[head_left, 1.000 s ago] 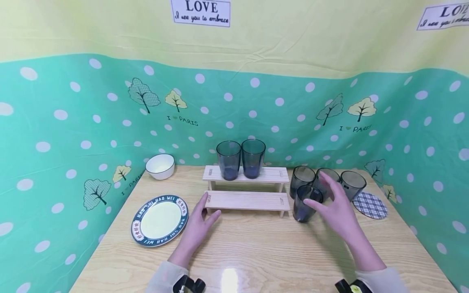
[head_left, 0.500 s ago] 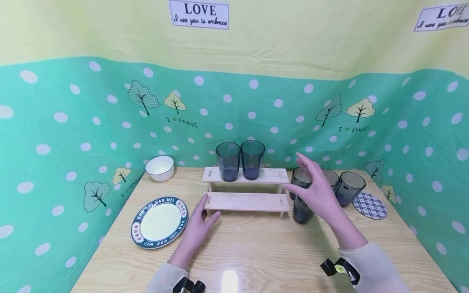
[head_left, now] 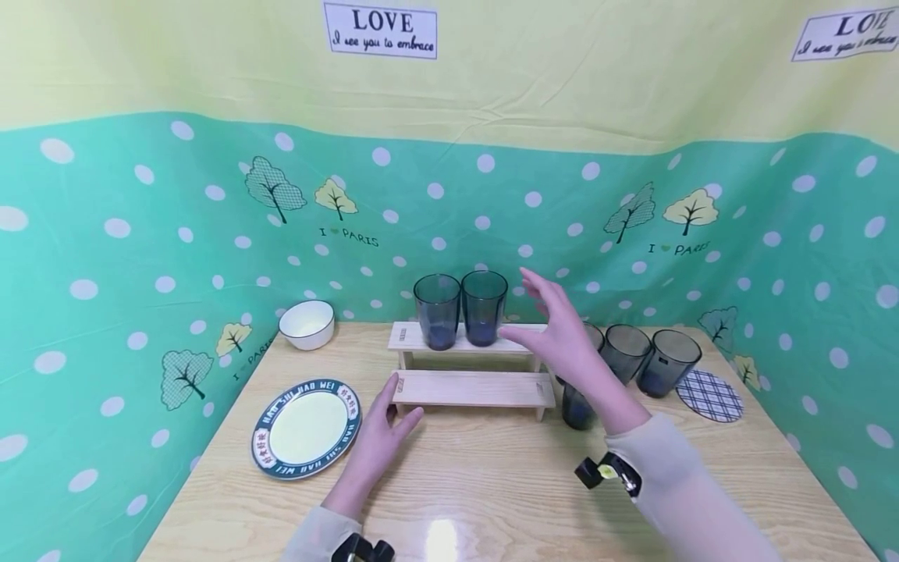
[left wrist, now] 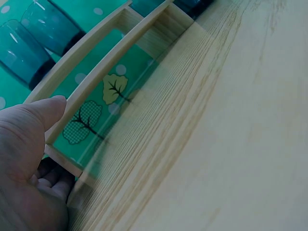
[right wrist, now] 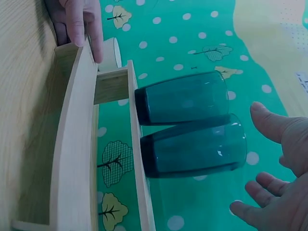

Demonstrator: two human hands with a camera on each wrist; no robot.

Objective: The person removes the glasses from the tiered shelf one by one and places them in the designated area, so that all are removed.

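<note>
Right grip (head_left: 563, 334) — spread apart — hangs beside two upright glasses (head_left: 485, 312) on a shelf (head_left: 406, 334).

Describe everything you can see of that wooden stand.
The pale, grained wooden stand rests upright on the table, its upper board behind and above its lower board, on short legs. Dark marks show near the boards' ends. Two tinted glasses sit on the upper; the left hand touches the lower board's left end.
</note>
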